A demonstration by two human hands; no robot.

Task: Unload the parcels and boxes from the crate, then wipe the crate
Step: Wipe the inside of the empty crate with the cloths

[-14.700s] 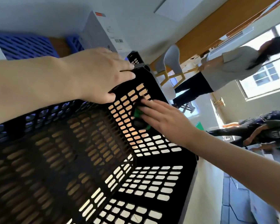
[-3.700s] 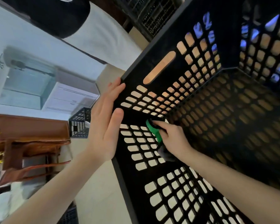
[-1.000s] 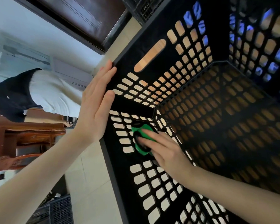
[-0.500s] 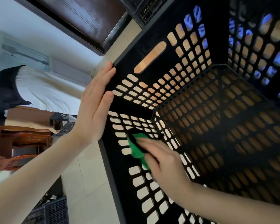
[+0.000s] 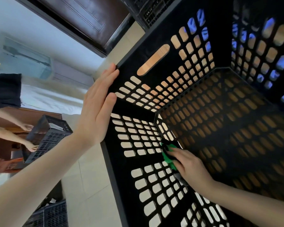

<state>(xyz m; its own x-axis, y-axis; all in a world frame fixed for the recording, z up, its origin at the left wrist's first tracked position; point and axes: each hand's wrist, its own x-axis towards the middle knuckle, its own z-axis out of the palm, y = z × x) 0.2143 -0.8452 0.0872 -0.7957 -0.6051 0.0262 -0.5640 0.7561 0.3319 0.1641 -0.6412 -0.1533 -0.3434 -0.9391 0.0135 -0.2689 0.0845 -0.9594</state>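
Crate (image 5: 134, 163) is lying tipped, mouth facing the person, nothing inside; right hand (image 5: 190, 169) is gripping the cloth (image 5: 169, 158) against the side wall by the base corner; left hand (image 5: 97, 108), flat and straight-fingered, is bracing the rim. Best keeping that brace firm and pushing the cloth along the ribs into the corner; versus half a second back, the cloth is sitting deeper toward the base and the left hand is staying put.
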